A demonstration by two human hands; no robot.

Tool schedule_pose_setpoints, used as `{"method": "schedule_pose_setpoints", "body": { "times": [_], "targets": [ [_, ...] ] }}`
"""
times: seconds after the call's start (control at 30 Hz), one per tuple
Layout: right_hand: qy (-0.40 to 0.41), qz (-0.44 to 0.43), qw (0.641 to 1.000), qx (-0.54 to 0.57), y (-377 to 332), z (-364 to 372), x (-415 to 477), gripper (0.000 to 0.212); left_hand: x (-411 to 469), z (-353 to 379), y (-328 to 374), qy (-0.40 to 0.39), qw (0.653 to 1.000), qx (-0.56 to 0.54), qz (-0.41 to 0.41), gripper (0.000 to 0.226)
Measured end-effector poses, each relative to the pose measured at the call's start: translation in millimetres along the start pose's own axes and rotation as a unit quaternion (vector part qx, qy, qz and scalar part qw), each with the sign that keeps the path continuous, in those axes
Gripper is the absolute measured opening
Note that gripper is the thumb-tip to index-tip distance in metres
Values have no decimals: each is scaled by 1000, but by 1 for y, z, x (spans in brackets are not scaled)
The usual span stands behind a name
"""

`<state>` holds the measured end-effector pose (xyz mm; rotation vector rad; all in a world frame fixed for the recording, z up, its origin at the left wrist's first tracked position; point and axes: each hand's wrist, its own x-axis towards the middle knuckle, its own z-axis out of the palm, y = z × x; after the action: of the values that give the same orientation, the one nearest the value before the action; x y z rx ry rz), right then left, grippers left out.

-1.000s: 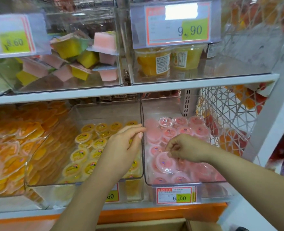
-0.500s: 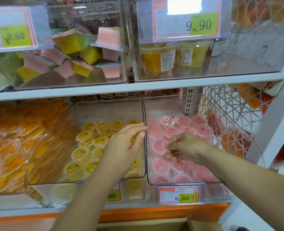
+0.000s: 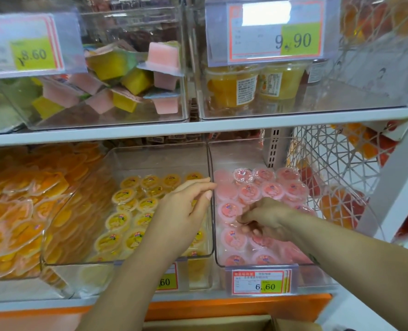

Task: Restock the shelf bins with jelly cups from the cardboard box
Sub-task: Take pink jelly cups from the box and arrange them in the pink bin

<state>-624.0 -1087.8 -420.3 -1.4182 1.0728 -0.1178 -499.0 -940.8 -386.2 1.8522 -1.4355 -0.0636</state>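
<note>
Pink jelly cups (image 3: pixel 272 189) fill the clear right bin (image 3: pixel 258 265) on the lower shelf. My right hand (image 3: pixel 267 217) is inside this bin, low over the cups, with its fingers curled down among them. Whether they hold a cup is hidden. Yellow jelly cups (image 3: pixel 126 220) lie in the clear middle bin (image 3: pixel 126 260). My left hand (image 3: pixel 186 209) reaches over that bin with relaxed fingers, its fingertips at the wall between the two bins. The top edge of the cardboard box (image 3: pixel 222 324) shows at the bottom of the view.
A left bin (image 3: pixel 14 211) holds orange heart-shaped jelly packs. The upper shelf (image 3: pixel 198 129) carries bins of pink and yellow square jellies (image 3: pixel 126 82) and orange fruit cups (image 3: pixel 231 87). Price tags hang on the bin fronts. A white mesh panel (image 3: pixel 329 168) closes the right side.
My right hand moved slightly deeper into the pink bin and turned its fingers down; the cup it pinched a second ago lies among the others. My left hand stayed put.
</note>
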Motion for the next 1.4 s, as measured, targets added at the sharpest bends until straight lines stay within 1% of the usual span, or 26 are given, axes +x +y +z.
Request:
{"method": "schedule_pose_setpoints", "body": {
  "times": [0.1, 0.17, 0.2, 0.27, 0.3, 0.4, 0.43, 0.5, 0.6, 0.73, 0.8, 0.87, 0.93, 0.97, 1.0, 1.03, 1.1, 1.13, 1.2, 1.27, 1.33, 1.37, 1.4],
  "targets": [
    [10, -25, 998, -58, 0, 1, -1, 16, 0, -1, 1, -6, 1000, 0, -10, 27],
    [24, -62, 986, -154, -3, 1, -5, 14, 1, -1, 2, -12, 1000, 3, -16, 27],
    [38, -86, 971, -222, -6, 0, -9, 13, 0, -2, 2, -16, 1000, 6, -18, 27],
    [79, -137, 922, -353, -11, -4, -21, 28, -1, -5, 4, -25, 999, 17, -19, 28],
    [98, -156, 904, -386, -13, -9, -29, 31, -2, -6, 6, -28, 999, 27, -18, 29],
    [117, -213, 874, -420, -17, -28, -61, 20, -6, -8, 13, -15, 998, 63, -18, 28],
    [118, -220, 860, -445, -14, -36, -69, 19, -7, -7, 17, -5, 998, 68, -16, 27],
    [109, -206, 831, -505, -6, -52, -81, 24, -9, -4, 26, 11, 997, 80, 0, 26],
    [91, -167, 802, -566, 10, -68, -85, 32, -13, 5, 36, 7, 991, 133, 35, 25],
    [53, -149, 792, -590, 22, -72, -79, 42, -18, 13, 37, 3, 985, 164, 43, 23],
    [47, -156, 784, -599, 25, -70, -74, 42, -21, 17, 32, 2, 983, 176, 59, 24],
    [47, -160, 779, -604, 27, -69, -69, 41, -23, 20, 29, -2, 979, 191, 70, 19],
    [67, -177, 794, -578, 26, -67, -64, 39, -23, 20, 29, -3, 977, 200, 73, 19],
    [87, -198, 810, -544, 25, -67, -62, 36, -23, 19, 30, 1, 976, 200, 80, 19],
    [102, -224, 835, -492, 23, -67, -62, 33, -22, 19, 31, 6, 977, 194, 89, 21],
    [101, -247, 867, -421, 21, -67, -63, 29, -21, 19, 33, 12, 979, 180, 95, 23],
    [39, -269, 931, -243, 17, -70, -73, 28, -20, 18, 45, 15, 987, 134, 89, 30],
    [-7, -267, 951, -157, 17, -71, -77, 30, -20, 19, 52, 10, 990, 110, 82, 34],
    [-101, -243, 964, -32, 17, -71, -85, 35, -18, 22, 66, -16, 996, 63, 58, 43],
    [-171, -201, 962, 68, 18, -69, -90, 38, -14, 24, 75, -66, 998, 1, 21, 44],
    [-210, -175, 952, 139, 17, -68, -95, 44, -9, 24, 80, -99, 991, -83, -23, 33],
    [-217, -177, 947, 154, 16, -68, -98, 42, -7, 24, 80, -100, 987, -117, -40, 26],
    [-208, -181, 948, 160, 15, -67, -101, 35, -5, 23, 80, -96, 984, -142, -53, 21]
  ]
}}
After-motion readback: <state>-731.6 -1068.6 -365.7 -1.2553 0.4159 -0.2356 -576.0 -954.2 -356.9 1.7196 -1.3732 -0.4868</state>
